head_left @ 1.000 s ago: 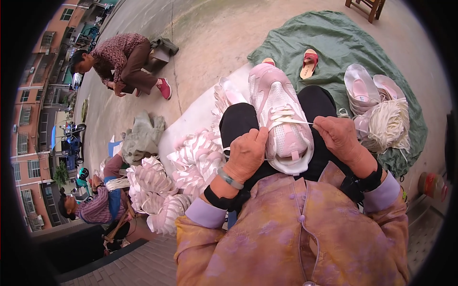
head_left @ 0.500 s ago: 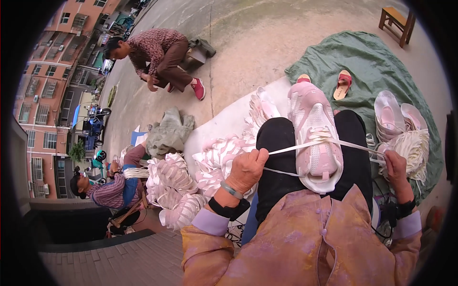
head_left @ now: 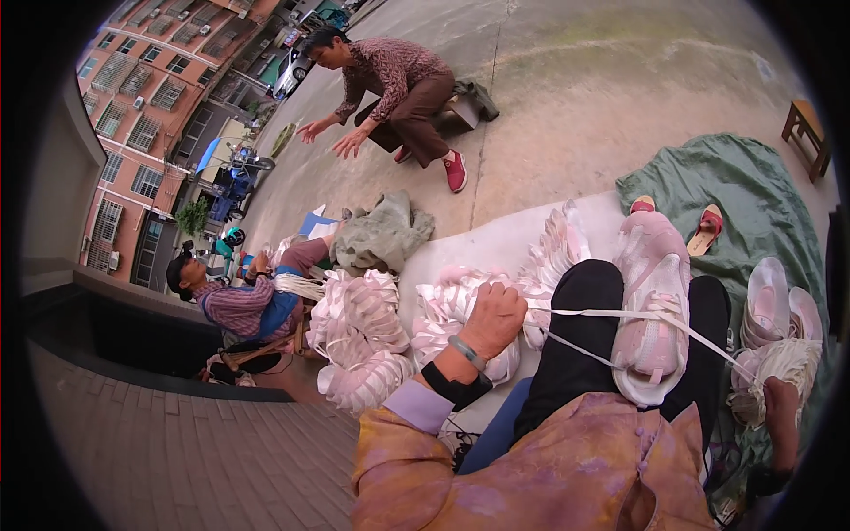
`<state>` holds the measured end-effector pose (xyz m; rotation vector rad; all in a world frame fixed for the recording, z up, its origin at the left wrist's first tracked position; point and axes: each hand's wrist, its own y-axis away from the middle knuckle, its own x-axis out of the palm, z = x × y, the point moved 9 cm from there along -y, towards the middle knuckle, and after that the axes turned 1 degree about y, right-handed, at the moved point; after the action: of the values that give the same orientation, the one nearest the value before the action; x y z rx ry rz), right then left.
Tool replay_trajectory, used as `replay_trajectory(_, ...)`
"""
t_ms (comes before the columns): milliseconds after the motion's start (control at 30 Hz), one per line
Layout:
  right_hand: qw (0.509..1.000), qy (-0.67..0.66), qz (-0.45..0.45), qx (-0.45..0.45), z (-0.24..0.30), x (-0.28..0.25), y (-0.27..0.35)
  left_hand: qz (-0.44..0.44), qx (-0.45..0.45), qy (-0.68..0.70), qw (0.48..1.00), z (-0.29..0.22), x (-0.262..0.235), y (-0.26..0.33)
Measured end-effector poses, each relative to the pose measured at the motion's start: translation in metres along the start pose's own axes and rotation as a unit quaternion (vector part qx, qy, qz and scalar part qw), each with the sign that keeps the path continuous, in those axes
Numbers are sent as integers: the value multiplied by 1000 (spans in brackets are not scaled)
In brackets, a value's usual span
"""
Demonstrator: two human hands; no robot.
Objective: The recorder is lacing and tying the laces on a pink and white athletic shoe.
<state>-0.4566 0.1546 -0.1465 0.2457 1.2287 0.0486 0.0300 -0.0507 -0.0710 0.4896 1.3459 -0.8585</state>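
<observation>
A pink and white sneaker (head_left: 652,350) rests across my lap between my black-trousered thighs, heel toward me. From its tongue area a whitish shoelace (head_left: 595,312) runs out taut to both sides. My left hand (head_left: 494,319) is closed on the left end, above my left thigh, and a second strand slants from there to the shoe's side. On the right my hand (head_left: 780,405) grips the other end low beside a bundle of pale laces (head_left: 792,363); its fingers are partly in shadow.
Piles of pink-white shoe uppers (head_left: 359,332) lie left on a white sheet (head_left: 509,232). Red sandals (head_left: 707,232) and more shoe parts (head_left: 767,301) sit on a green tarp (head_left: 744,190). A crouching person (head_left: 403,88) and a seated person (head_left: 252,301) are at left; a wooden stool (head_left: 806,137) stands far right.
My right hand has drawn its lace end further down and right; the left still holds its end. The view has swung left. The crouching person now has both arms stretched out.
</observation>
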Motion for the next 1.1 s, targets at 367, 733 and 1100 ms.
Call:
replay_trajectory(367,937,-217,-187,-202,199,-23,-86,-125,48,214,968,-127,-7,-81)
replay_trajectory(733,952,-214,-65,-208,225,-8,-105,-73,-15,162,984,-126,-3,-88)
replay_trajectory(1100,947,10,-230,-223,195,-35,-62,-97,-98,85,987,-49,-24,-47)
